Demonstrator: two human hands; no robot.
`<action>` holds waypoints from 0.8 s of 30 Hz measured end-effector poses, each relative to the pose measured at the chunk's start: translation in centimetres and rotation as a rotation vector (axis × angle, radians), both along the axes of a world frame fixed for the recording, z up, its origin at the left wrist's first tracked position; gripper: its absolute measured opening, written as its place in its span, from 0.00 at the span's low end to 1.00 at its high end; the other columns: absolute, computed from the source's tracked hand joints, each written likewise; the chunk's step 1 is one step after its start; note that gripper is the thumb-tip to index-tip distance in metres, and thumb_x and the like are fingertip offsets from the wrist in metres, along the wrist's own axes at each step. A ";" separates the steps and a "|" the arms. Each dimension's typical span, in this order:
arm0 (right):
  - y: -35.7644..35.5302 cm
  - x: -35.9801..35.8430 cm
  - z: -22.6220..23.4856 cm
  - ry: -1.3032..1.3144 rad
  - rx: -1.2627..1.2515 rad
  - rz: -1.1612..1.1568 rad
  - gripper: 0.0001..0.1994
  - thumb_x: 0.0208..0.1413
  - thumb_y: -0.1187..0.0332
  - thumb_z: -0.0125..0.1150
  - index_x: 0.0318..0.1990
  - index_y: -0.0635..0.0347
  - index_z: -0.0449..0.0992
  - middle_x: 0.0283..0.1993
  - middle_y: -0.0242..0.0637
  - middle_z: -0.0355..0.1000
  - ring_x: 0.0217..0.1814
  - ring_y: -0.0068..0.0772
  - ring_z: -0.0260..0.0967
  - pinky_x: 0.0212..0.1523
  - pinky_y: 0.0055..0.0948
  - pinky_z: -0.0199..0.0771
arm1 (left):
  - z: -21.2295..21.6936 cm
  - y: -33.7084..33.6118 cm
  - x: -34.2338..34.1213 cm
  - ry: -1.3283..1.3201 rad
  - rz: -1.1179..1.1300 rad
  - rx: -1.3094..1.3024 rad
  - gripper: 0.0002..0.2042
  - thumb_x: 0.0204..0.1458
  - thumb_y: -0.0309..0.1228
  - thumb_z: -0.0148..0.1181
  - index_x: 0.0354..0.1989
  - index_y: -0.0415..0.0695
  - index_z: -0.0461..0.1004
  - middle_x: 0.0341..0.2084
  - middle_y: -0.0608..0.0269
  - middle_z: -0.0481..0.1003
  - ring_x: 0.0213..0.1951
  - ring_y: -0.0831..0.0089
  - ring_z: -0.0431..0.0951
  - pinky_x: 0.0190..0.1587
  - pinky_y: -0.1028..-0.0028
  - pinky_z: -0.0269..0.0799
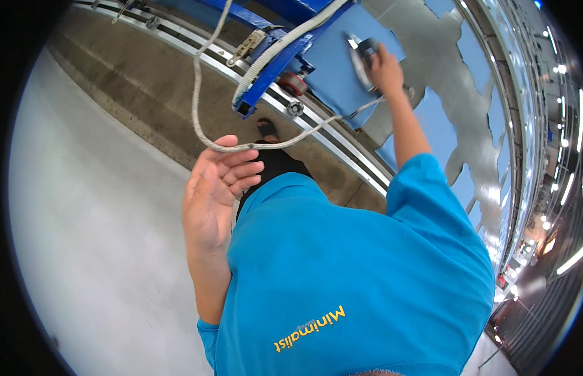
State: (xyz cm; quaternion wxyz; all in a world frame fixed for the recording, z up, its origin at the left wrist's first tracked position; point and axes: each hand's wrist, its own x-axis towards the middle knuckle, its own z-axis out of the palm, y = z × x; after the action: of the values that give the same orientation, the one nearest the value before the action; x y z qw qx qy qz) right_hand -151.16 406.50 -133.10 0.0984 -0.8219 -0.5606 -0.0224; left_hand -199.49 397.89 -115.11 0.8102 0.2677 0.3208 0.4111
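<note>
My right hand (386, 70) is wrapped round the black handle of an iron (356, 57), which is slightly blurred. The iron sits on a light blue fabric piece (332, 53) on a grey metal table (423, 47). A pale braided cord (313, 130) runs from near my right wrist, sags to my left, then climbs to the top of the view. At its lowest bend it lies across the index finger of my left hand (213, 188). The fingers of that hand are apart and loosely bent, palm up, not closed round the cord.
A blue metal frame (266, 84) carrying a ribbed hose (266, 59) juts toward me over the table's rail. More blue fabric pieces (435, 116) lie along the table to the right. A white surface (110, 238) spans the left. My sandalled foot (266, 128) stands on the concrete floor.
</note>
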 end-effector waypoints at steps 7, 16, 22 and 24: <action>-8.1 -12.5 5.7 0.364 -0.112 0.272 0.21 0.59 0.63 0.60 0.60 0.51 0.72 0.37 0.45 0.72 0.40 0.51 0.72 0.39 0.44 0.72 | -0.1 5.4 -2.2 -0.050 0.083 -0.012 0.26 0.68 0.45 0.42 0.66 0.39 0.59 0.48 0.50 0.73 0.49 0.64 0.75 0.52 0.66 0.73; 3.8 -4.8 8.8 0.335 0.072 0.071 0.21 0.58 0.63 0.60 0.59 0.52 0.74 0.43 0.52 0.77 0.45 0.55 0.75 0.47 0.45 0.73 | 1.1 12.8 -3.1 -0.002 0.031 -0.050 0.25 0.68 0.44 0.42 0.64 0.37 0.61 0.48 0.50 0.74 0.47 0.64 0.75 0.52 0.65 0.72; 13.4 3.7 5.7 0.247 0.125 0.078 0.20 0.59 0.59 0.59 0.58 0.52 0.74 0.43 0.53 0.76 0.47 0.57 0.74 0.48 0.49 0.72 | 1.3 14.6 -0.4 0.034 -0.022 -0.018 0.24 0.69 0.44 0.41 0.65 0.38 0.61 0.49 0.52 0.73 0.47 0.65 0.75 0.51 0.66 0.73; 13.8 4.7 5.2 0.215 0.100 0.047 0.21 0.59 0.59 0.59 0.59 0.51 0.74 0.43 0.53 0.76 0.48 0.58 0.74 0.48 0.50 0.72 | 0.7 15.0 0.1 -0.001 0.003 -0.058 0.24 0.69 0.44 0.41 0.64 0.38 0.61 0.49 0.51 0.73 0.48 0.65 0.75 0.51 0.66 0.73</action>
State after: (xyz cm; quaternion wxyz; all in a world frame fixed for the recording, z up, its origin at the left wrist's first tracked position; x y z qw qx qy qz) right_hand -146.46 420.28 -127.91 0.1995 -0.8001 -0.5643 0.0402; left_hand -199.35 412.94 -114.43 0.8171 0.2434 0.3325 0.4032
